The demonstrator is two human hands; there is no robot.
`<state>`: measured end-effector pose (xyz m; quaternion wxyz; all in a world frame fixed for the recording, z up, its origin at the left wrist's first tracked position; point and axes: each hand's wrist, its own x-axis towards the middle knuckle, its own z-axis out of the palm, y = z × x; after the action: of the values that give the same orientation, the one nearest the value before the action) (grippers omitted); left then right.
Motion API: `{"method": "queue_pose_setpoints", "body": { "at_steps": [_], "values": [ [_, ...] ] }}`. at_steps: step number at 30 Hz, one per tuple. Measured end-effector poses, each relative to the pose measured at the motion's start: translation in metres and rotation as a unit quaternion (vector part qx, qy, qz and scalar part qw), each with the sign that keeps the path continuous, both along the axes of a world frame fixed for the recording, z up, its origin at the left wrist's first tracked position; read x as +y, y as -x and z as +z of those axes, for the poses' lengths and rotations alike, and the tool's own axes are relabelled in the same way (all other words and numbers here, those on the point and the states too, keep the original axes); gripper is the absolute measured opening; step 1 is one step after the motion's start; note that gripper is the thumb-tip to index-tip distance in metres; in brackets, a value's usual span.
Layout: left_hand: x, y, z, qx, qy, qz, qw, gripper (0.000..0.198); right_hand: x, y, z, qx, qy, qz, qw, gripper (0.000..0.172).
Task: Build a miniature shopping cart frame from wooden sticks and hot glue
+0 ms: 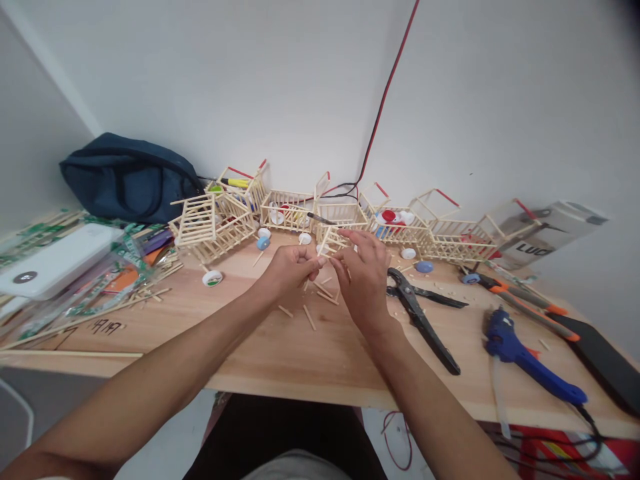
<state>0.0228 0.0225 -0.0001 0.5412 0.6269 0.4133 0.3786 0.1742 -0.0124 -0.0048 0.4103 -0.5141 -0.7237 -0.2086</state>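
Over the middle of the table, my left hand (296, 268) pinches a small frame of thin wooden sticks (329, 237) between thumb and fingertips. My right hand (364, 272) is closed at the frame's near right side, thumb and forefinger pinched on it, other fingers bent above. The fingers partly hide the piece. Short cut wooden sticks (309, 317) lie beneath the hands. Behind them stand several cart-like baskets built of sticks, among them a stick basket (465, 241) with a red-tipped handle and a tilted stick basket (213, 230) at the left.
Black pliers (420, 320), a blue glue gun (520, 357) and orange-handled cutters (535, 303) lie at right. Round caps, one a white cap (213, 278), are scattered about. A white power bank (60, 260), stick packets and a blue bag (131, 177) occupy the left.
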Motion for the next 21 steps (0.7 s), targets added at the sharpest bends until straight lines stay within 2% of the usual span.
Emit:
{"method": "queue_pose_setpoints", "body": {
  "at_steps": [11,21],
  "values": [
    [-0.0022,-0.002,-0.0044,-0.002,0.02,-0.006,1.0,0.034,-0.0007,0.0009,-0.001,-0.02,0.001,-0.014,1.0,0.012],
    [-0.0058,-0.0031,0.0004,-0.047,0.035,0.011,0.998,0.033,-0.002,-0.0037,0.0004,-0.018,-0.009,-0.016,1.0,0.012]
  ]
}}
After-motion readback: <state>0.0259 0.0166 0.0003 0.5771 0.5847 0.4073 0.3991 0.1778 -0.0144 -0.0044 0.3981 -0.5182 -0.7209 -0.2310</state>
